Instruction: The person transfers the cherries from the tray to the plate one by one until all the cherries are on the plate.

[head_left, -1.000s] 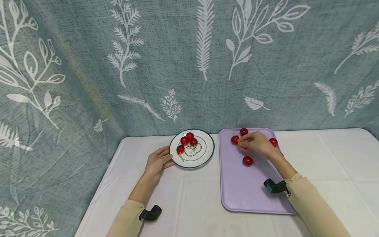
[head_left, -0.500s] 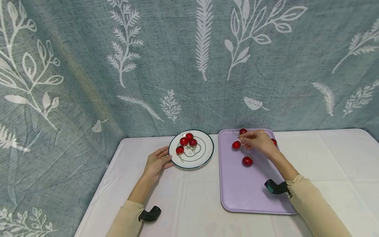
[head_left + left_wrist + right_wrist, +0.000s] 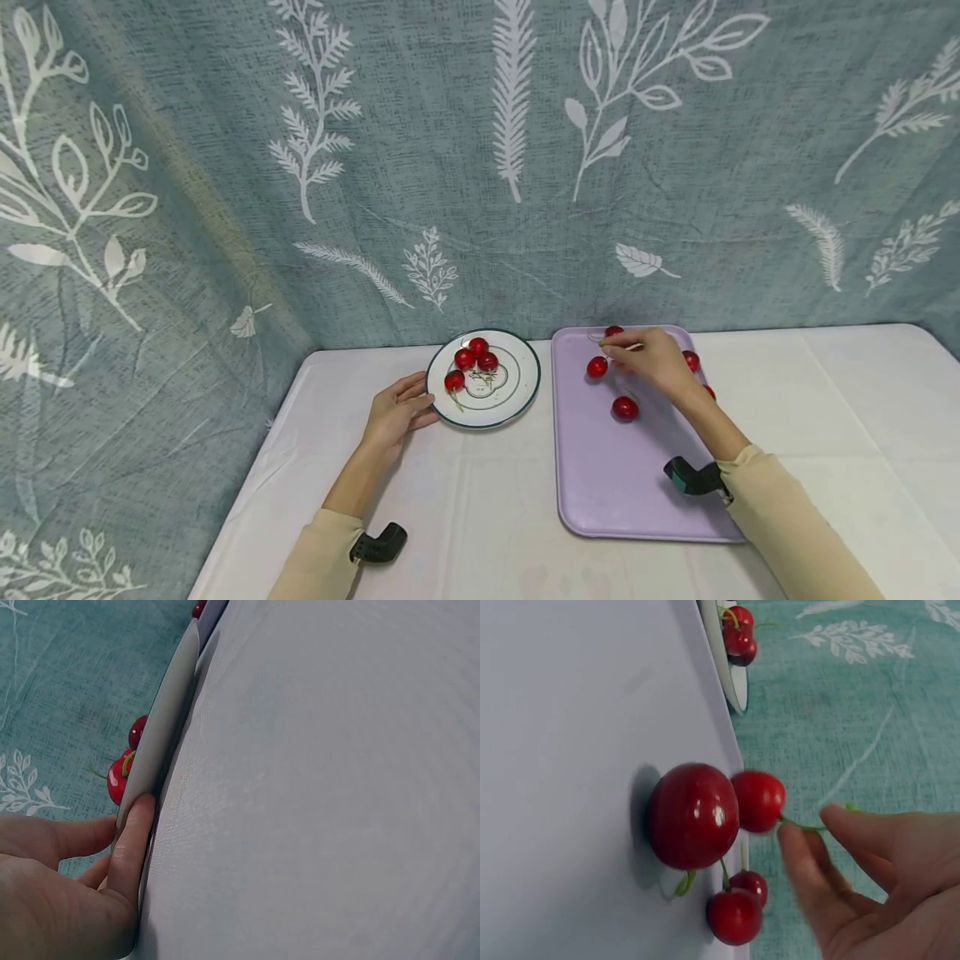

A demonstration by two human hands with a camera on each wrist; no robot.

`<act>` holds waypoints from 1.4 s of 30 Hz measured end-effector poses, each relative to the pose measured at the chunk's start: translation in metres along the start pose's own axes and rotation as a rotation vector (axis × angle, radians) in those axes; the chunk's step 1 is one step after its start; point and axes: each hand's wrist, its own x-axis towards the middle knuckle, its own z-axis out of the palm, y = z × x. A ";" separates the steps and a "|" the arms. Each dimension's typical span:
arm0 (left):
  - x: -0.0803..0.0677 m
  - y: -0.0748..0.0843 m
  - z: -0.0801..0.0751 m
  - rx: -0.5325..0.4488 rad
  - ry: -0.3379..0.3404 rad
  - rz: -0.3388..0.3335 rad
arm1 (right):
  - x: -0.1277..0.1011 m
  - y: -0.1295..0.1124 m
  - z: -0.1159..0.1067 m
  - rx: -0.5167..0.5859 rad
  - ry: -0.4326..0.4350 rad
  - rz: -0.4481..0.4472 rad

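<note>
My left hand [image 3: 393, 412] holds the left rim of a white plate [image 3: 517, 383] with a dark rim line, fingers under its edge in the left wrist view. On the plate lie several red cherries [image 3: 465, 358] with green stems. Over the purple tray [image 3: 622, 483], my right hand [image 3: 652, 362] pinches the stem of a cherry [image 3: 759, 801] between thumb and fingertips. The fruit hangs off the stem, left of the fingers in the head view. A larger-looking cherry [image 3: 694, 817] lies closer to the right wrist camera.
More cherries rest on the tray: one at the back [image 3: 614, 331], others on the right side [image 3: 691, 360], partly behind the right arm. A white cloth [image 3: 480, 508] covers the table. A patterned teal curtain [image 3: 450, 167] hangs behind it.
My right hand has taken the cherry's stem between its fingertips, and that cherry has shifted slightly toward me. The left hand stays at the plate's rim.
</note>
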 end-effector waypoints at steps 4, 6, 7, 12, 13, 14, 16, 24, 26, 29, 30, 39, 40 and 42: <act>0.000 0.000 0.000 -0.004 0.005 0.000 | 0.002 -0.003 0.002 0.055 0.016 0.004; -0.001 0.000 0.000 -0.004 0.008 0.000 | 0.003 -0.005 0.004 0.103 0.016 0.013; -0.001 0.000 0.000 -0.005 0.009 -0.001 | 0.003 -0.006 0.004 0.130 0.014 0.018; -0.004 0.000 0.000 -0.002 0.012 -0.007 | 0.006 -0.009 0.009 0.262 -0.008 0.049; -0.004 0.000 0.001 -0.002 0.013 -0.008 | 0.006 -0.009 0.010 0.284 -0.015 0.059; -0.004 0.000 0.001 -0.001 0.013 -0.007 | 0.006 -0.010 0.011 0.304 -0.023 0.067; -0.004 0.000 0.001 -0.001 0.016 -0.010 | 0.007 -0.012 0.012 0.347 -0.040 0.089; -0.004 0.000 0.000 -0.006 0.014 -0.016 | 0.011 -0.018 0.020 0.485 -0.073 0.152; -0.003 0.000 0.000 -0.008 0.013 -0.017 | 0.011 -0.019 0.023 0.526 -0.076 0.158; -0.003 0.000 0.000 -0.009 0.010 -0.017 | 0.011 -0.020 0.027 0.561 -0.083 0.153; -0.002 0.000 0.001 -0.008 0.008 -0.019 | 0.011 -0.021 0.029 0.568 -0.082 0.156; -0.002 0.003 0.002 -0.002 0.008 -0.021 | 0.011 -0.024 0.045 0.576 -0.122 0.133; -0.002 0.003 0.002 -0.002 0.007 -0.022 | 0.012 -0.024 0.048 0.580 -0.126 0.124; -0.002 0.004 0.002 -0.005 0.006 -0.023 | 0.013 -0.024 0.052 0.569 -0.127 0.114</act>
